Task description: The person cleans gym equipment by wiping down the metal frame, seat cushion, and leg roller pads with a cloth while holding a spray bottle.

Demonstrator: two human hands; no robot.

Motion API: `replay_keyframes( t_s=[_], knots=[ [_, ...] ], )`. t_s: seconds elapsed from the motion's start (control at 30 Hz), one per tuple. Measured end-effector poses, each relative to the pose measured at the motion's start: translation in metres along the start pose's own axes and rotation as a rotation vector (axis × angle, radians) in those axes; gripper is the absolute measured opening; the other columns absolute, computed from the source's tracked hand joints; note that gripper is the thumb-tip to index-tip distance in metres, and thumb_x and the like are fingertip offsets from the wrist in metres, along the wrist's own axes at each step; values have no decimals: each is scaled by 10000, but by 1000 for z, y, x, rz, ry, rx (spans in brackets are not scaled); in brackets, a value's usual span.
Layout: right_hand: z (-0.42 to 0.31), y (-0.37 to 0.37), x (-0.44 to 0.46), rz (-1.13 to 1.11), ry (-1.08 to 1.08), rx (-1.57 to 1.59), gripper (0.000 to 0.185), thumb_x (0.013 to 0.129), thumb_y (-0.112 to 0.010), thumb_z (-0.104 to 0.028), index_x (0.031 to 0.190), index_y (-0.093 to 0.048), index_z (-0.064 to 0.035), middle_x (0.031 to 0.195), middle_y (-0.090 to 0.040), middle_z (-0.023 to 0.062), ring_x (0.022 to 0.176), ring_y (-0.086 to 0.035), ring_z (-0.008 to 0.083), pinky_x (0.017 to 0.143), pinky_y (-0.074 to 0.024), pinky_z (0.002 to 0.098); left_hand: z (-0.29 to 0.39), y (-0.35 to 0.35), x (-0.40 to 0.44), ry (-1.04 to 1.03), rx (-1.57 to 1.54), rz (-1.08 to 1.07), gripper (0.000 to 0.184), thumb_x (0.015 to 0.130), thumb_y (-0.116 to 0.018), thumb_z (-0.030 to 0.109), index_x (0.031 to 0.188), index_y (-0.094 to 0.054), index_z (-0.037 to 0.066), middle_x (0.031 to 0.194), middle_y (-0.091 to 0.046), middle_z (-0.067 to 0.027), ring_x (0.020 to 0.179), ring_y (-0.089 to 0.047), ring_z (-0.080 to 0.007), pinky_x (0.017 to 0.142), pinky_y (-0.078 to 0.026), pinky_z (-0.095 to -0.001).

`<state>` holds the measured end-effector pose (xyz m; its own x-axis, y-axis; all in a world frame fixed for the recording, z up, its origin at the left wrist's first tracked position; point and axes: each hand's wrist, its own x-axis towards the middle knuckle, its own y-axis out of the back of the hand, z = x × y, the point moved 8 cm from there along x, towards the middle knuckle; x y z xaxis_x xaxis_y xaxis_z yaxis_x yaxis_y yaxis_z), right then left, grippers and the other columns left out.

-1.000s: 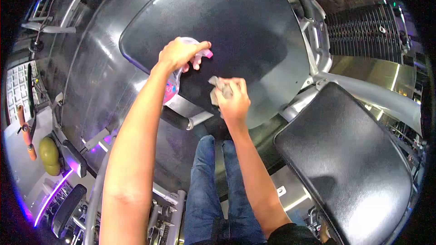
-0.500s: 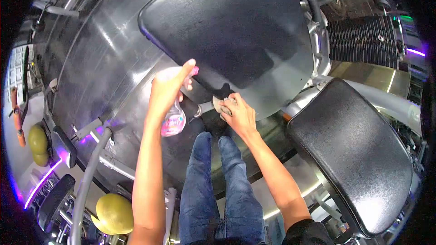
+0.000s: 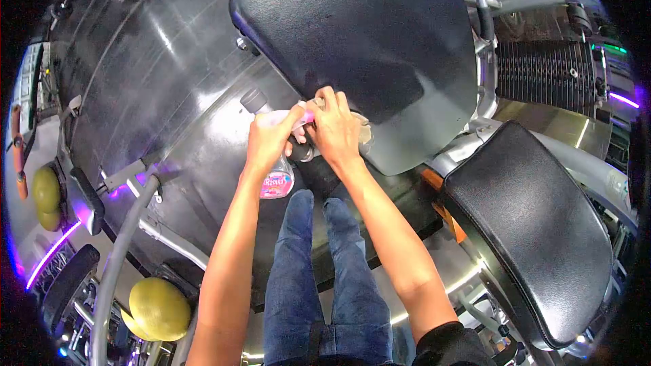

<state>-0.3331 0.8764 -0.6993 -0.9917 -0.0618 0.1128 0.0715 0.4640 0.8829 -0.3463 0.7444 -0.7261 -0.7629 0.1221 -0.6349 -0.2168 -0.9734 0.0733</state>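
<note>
My left hand (image 3: 270, 137) is wrapped round the neck of a clear spray bottle (image 3: 278, 181) with a pink label and pink nozzle. My right hand (image 3: 333, 125) is beside the nozzle, its fingers bent over a grey-beige cloth (image 3: 365, 130) that shows at its right side. Both hands are close together at the near edge of a large black padded pad (image 3: 366, 34). A darker patch with a sharp outline lies on the pad, next to a greyer area near its front edge.
A second black pad (image 3: 536, 230) stands at the right, with a weight stack (image 3: 546, 74) behind it. Metal frame bars (image 3: 122, 251) and a yellow-green ball (image 3: 159, 308) are at the lower left. My legs in jeans are below the hands.
My right hand has moved up and left with the cloth, closer to the bottle's nozzle. The bottle and left hand have shifted slightly right. The view has shifted, showing the large pad further right.
</note>
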Motion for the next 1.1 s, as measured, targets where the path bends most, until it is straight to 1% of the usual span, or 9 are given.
replay_keyframes(
  t_s=[0.17, 0.23, 0.33, 0.43, 0.5, 0.63, 0.77, 0.97, 1.1],
  knots=[
    [14, 9, -28, -49, -68, -49, 343, 654, -830, -156, 961, -679, -166, 1125, -555, 40, 1056, -561, 282, 703, -580, 392, 8, 0, 1, 67, 123, -32, 449, 912, -687, 438, 909, -780, -2, 669, -699, -66, 483, -592, -103, 428, -420, -262],
    [36, 10, -58, -122, -164, -45, 333, 690, -834, -173, 996, -710, -216, 1143, -548, 40, 1076, -561, 287, 740, -579, 418, 9, 1, 2, 92, 160, -49, 462, 905, -690, 449, 926, -782, -4, 671, -699, -70, 489, -599, -108, 425, -426, -263],
    [70, 15, -108, -150, -275, -84, 312, 663, -853, -176, 935, -715, -242, 1144, -567, 27, 1093, -567, 273, 741, -574, 408, 10, -2, 6, 91, 136, -85, 463, 901, -690, 456, 944, -786, 6, 680, -699, -74, 516, -623, -114, 426, -440, -264],
    [90, 19, -132, -100, -370, -15, 318, 669, -844, -179, 956, -736, -264, 1133, -603, 5, 1053, -600, 246, 758, -560, 400, 10, -1, 6, 134, 147, -93, 468, 901, -690, 456, 938, -784, 0, 682, -695, -74, 551, -652, -126, 428, -446, -260],
    [89, 22, -126, 17, -288, 82, 318, 679, -831, -176, 971, -750, -271, 1106, -636, -20, 998, -628, 228, 765, -549, 381, 12, -2, 5, 123, 172, -98, 474, 900, -691, 457, 938, -782, -6, 678, -691, -74, 571, -672, -134, 427, -447, -259],
    [69, 28, -71, 135, -214, 187, 293, 721, -793, -150, 996, -751, -242, 1099, -643, -23, 980, -629, 230, 775, -554, 379, 9, -3, 8, 118, 182, -89, 470, 899, -694, 448, 933, -780, -13, 672, -686, -76, 568, -673, -137, 423, -447, -261],
    [63, 39, -17, 227, -290, 240, 261, 735, -777, -152, 991, -747, -195, 1091, -643, 10, 967, -623, 254, 776, -545, 398, 7, -4, 8, 130, 191, -90, 453, 898, -699, 419, 919, -772, -28, 661, -678, -82, 557, -668, -144, 416, -445, -268],
    [88, 30, -85, 241, -489, 319, 292, 712, -785, -163, 1001, -747, -179, 1060, -650, 44, 998, -661, 271, 834, -545, 392, 10, -6, 8, 106, 156, -68, 443, 900, -700, 394, 893, -749, -46, 636, -658, -94, 502, -636, -158, 407, -431, -277],
    [114, 25, -152, 268, -794, 298, 265, 758, -781, -162, 1019, -739, -151, 1093, -661, 65, 997, -676, 316, 840, -541, 403, 7, -5, 9, 122, 226, -90, 438, 918, -686, 410, 893, -710, -27, 671, -670, -93, 531, -647, -163, 391, -423, -276]
  ],
)
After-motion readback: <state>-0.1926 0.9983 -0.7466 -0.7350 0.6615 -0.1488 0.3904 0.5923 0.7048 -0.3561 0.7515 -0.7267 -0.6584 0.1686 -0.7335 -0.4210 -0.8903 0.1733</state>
